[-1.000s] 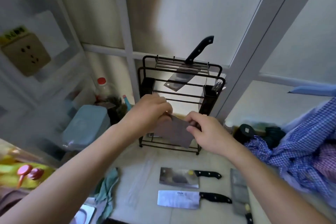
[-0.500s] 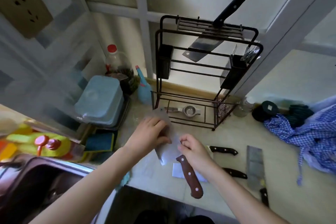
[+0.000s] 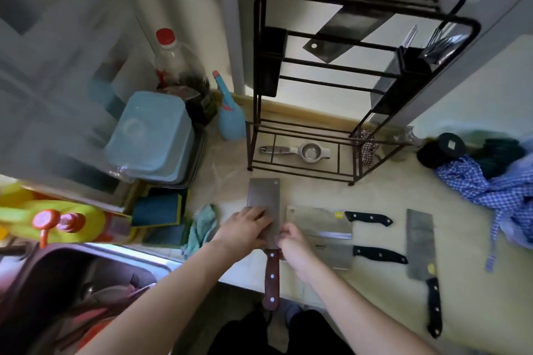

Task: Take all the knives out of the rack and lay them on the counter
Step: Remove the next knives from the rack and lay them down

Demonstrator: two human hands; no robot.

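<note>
On the counter, both hands press the brown-handled cleaver flat.

place: home kitchen | landmark: black wire knife rack on pale counter | left of rack: sauce bottle, blue tubs, sponges, steel sink | right: checked cloth

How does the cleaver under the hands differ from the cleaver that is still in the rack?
The cleaver under the hands has a reddish-brown wooden handle; the cleaver in the rack has a black handle. The first lies flat on the counter, its handle past the front edge, with the left hand and right hand on it; the second hangs tilted in the rack's top slots, untouched. Both have broad rectangular blades with a hole near one corner.
</note>
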